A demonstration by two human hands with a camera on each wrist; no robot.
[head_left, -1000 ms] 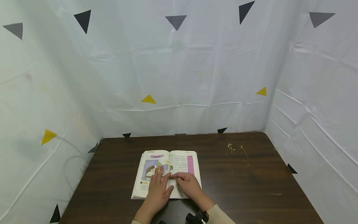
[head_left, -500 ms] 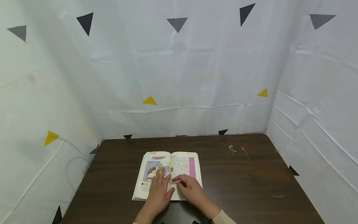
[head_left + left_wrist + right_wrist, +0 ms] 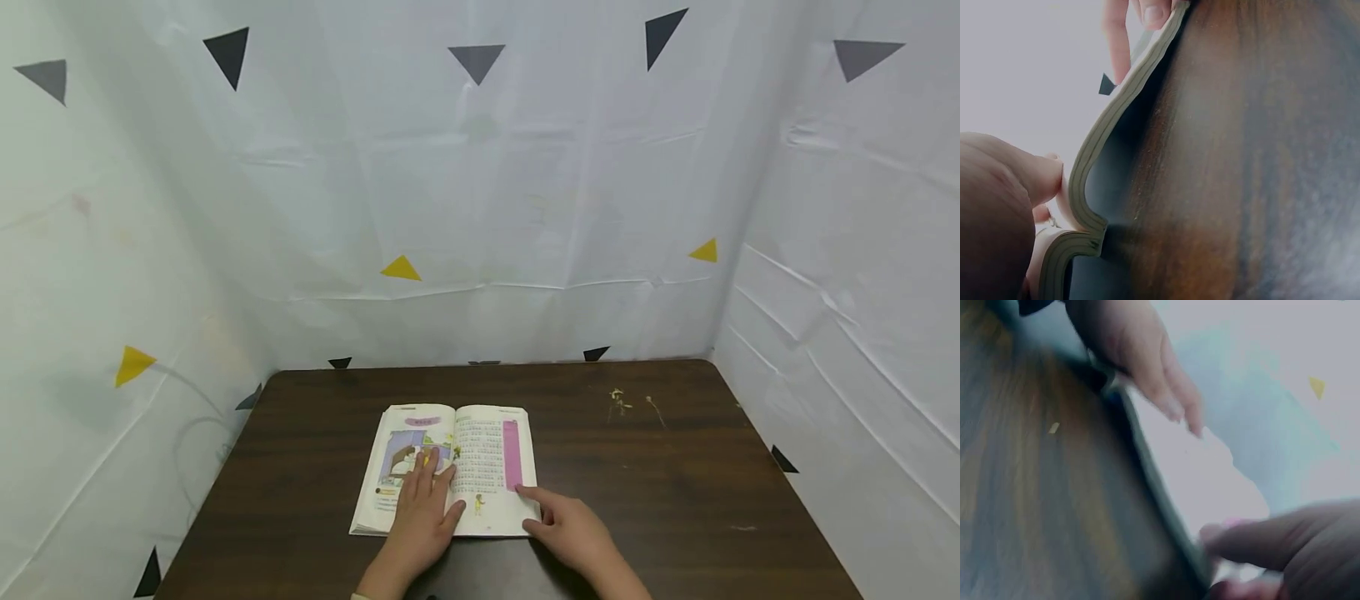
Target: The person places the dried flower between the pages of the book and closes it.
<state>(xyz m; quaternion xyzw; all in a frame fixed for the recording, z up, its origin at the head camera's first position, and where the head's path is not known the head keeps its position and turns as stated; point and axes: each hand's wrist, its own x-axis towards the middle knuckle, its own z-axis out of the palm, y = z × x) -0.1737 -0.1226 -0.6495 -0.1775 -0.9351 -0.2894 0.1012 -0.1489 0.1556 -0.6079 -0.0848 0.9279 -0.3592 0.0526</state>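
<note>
An open book [image 3: 491,518] with text and coloured pictures lies on the dark wooden table. My left hand [image 3: 422,512] rests on its left page with fingers spread, covering part of the picture and the lower text. In the left wrist view, the left thumb [image 3: 1038,178] lies near the book's spine. My right hand [image 3: 573,533] is at the right page's outer edge. Its index fingertip touches the page near the bottom of the purple strip [image 3: 512,454], and its thumb lies lower at the edge. The right wrist view is blurred there.
Dry plant bits [image 3: 618,402] and a thin stem [image 3: 656,410] lie on the table [image 3: 675,483] at the back right. White sheeting [image 3: 525,208] with black, grey and yellow triangles encloses the table at the back and both sides.
My right hand has moved from the text near the book's middle to the right page's outer edge, uncovering a small yellow figure. The left hand stays on the left page.
</note>
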